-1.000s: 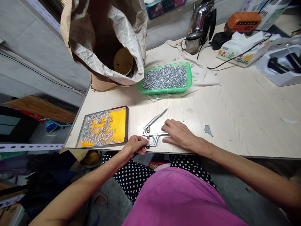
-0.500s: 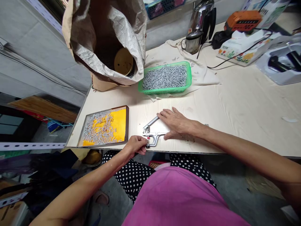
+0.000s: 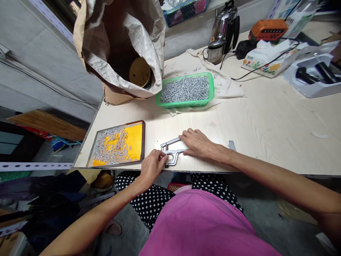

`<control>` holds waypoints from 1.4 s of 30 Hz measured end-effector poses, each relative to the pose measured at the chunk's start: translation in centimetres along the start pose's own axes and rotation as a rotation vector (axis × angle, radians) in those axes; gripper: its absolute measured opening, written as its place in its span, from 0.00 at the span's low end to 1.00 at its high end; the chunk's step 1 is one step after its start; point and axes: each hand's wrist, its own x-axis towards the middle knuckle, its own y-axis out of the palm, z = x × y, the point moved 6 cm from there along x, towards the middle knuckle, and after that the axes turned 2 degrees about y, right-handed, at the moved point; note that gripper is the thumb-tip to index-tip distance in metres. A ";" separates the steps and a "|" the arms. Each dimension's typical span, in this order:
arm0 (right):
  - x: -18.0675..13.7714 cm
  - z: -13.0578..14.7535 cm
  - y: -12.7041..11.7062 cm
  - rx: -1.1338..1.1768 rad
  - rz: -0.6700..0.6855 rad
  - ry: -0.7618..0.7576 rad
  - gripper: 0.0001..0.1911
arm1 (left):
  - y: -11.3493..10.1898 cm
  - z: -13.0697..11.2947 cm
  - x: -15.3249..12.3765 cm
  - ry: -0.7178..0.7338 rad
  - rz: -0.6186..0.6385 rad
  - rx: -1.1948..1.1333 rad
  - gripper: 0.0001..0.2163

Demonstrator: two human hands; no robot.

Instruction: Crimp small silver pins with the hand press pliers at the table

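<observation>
A silver lever hand press, like pliers with a coil spring, lies at the table's front edge. My right hand grips its handles, fingers over the upper lever and thumb at the lower handle. At the jaw end, my left hand is pinched closed; its fingertips hide whatever is between them. To the left, a shallow tray with a yellow bottom holds many small silvery ribbed metal pieces. A green plastic basket behind the press is heaped with similar pieces.
A large open woven sack stands at the back left with a round yellowish container inside. Along the back are a metal kettle, a metal mug, an orange battery pack, a flowered tissue pack and a white tray.
My right hand has pressed the upper lever lower, closer to the lower handle. My left hand has shifted slightly up and left at the jaw, its back turned more upward.
</observation>
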 end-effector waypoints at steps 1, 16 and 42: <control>0.0 0.1 0.0 0.006 -0.006 0.010 0.20 | -0.1 -1.2 0.1 0.139 -0.062 0.076 0.08; -1.9 -1.8 -0.6 0.079 0.029 0.066 0.23 | 2.9 -6.2 5.3 0.643 0.117 0.330 0.27; -1.4 -4.5 -0.1 0.182 -0.091 -0.119 0.28 | 4.8 -6.0 2.3 0.620 -0.170 0.230 0.20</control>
